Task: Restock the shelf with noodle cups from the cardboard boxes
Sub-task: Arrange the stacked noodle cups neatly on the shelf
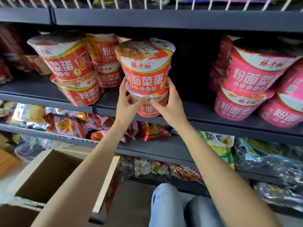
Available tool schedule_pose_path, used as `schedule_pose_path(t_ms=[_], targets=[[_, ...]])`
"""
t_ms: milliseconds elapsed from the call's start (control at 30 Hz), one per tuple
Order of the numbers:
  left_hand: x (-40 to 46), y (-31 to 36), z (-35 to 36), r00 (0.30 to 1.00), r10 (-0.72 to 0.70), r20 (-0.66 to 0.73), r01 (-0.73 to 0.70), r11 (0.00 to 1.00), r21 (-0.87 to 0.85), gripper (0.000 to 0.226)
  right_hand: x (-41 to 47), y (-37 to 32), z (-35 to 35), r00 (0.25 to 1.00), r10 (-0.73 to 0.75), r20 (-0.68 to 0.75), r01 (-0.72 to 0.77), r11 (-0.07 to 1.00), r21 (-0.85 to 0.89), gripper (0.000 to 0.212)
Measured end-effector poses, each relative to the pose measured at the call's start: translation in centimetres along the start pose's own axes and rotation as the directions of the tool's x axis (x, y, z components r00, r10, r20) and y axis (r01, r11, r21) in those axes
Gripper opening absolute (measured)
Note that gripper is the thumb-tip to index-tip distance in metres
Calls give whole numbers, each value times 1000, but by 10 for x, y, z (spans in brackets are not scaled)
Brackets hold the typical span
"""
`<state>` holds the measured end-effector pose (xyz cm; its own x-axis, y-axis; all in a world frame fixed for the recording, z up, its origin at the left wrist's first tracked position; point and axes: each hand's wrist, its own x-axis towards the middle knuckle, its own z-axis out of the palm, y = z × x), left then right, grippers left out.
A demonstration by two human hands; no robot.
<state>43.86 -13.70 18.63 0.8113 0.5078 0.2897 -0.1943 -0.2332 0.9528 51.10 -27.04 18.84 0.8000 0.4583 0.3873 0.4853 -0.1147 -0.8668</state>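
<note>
Two red noodle cups stand stacked at the middle of the dark shelf (205,115). The upper red cup (145,69) sits on the lower red cup (148,108). My left hand (127,102) and my right hand (167,104) grip the stack from both sides where the two cups meet, thumbs on the lower cup's lid. Further red cups (68,66) are stacked in twos to the left. Pink cups (250,79) are stacked at the right. An open cardboard box (49,174) lies at the lower left, its inside partly hidden by my left forearm.
A dark gap on the shelf separates the held stack from the pink cups. Snack bags (73,125) fill the shelves below. A wire rack (147,2) runs above. My knees in jeans (172,208) are at the bottom centre.
</note>
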Motion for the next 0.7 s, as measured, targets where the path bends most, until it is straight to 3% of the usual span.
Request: schedule_pose_path(t_ms=[233, 433, 700], targets=[[27, 2, 65, 992, 92, 85, -93, 996, 7, 96, 7, 18, -58, 987, -28, -160, 15, 996, -83, 84], [62, -13, 111, 992, 42, 121, -42, 999, -5, 92, 37, 40, -91, 987, 31, -159, -62, 979, -195, 79], [124, -26, 153, 995, 28, 95, -27, 1000, -4, 81, 102, 75, -93, 936, 65, -345, -166, 948, -273, 85]])
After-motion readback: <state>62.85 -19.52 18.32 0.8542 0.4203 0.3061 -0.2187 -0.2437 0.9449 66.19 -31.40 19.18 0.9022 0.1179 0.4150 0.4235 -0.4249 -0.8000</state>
